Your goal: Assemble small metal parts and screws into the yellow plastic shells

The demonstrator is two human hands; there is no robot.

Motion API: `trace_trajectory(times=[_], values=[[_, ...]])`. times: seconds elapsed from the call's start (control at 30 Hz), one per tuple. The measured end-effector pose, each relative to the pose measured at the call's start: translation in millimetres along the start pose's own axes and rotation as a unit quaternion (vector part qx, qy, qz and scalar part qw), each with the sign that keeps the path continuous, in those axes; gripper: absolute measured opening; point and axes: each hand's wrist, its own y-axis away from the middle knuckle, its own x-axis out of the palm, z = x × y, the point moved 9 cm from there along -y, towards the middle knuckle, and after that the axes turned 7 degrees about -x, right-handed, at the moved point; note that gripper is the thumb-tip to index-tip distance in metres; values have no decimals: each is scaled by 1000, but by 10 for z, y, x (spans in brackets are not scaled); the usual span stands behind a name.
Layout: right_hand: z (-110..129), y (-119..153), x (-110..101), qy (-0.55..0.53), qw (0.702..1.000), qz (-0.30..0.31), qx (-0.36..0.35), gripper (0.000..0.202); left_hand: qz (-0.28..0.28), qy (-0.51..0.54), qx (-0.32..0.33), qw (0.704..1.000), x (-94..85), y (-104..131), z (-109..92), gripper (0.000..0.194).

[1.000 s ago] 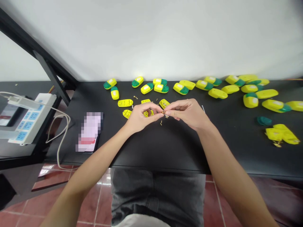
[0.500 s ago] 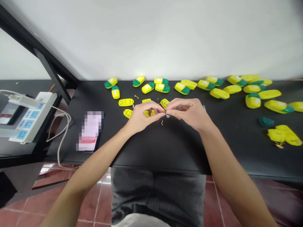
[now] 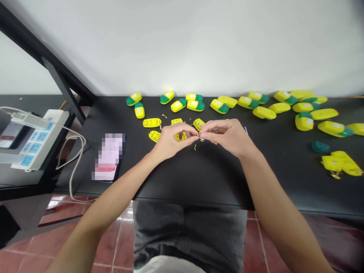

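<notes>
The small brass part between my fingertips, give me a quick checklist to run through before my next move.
1. Small brass part pinched between both hands: ok.
2. Left hand and right hand raised just above the black table, fingertips meeting: ok.
3. Part's orientation: cannot tell, too small.
4. Spare loose brass pieces on the table under the hands: ok.
5. Open yellow shells within close reach behind the left hand: ok.
6. Phone lies apart from the parts: ok.
</notes>
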Motion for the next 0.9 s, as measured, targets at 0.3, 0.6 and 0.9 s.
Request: trace_trajectory(times=[0.3, 0.6, 0.9], values=[[-2, 3, -2, -2, 1000, -5, 15, 28, -11, 2, 15, 1000, -21, 12, -32, 11], [-32, 10, -22, 20, 1000, -13, 17, 27, -11, -27, 27, 999, -16, 19, -49, 13], [-3, -3, -3, 76, 997, -2, 8, 29, -27, -72, 54, 996, -32, 45, -60, 13]])
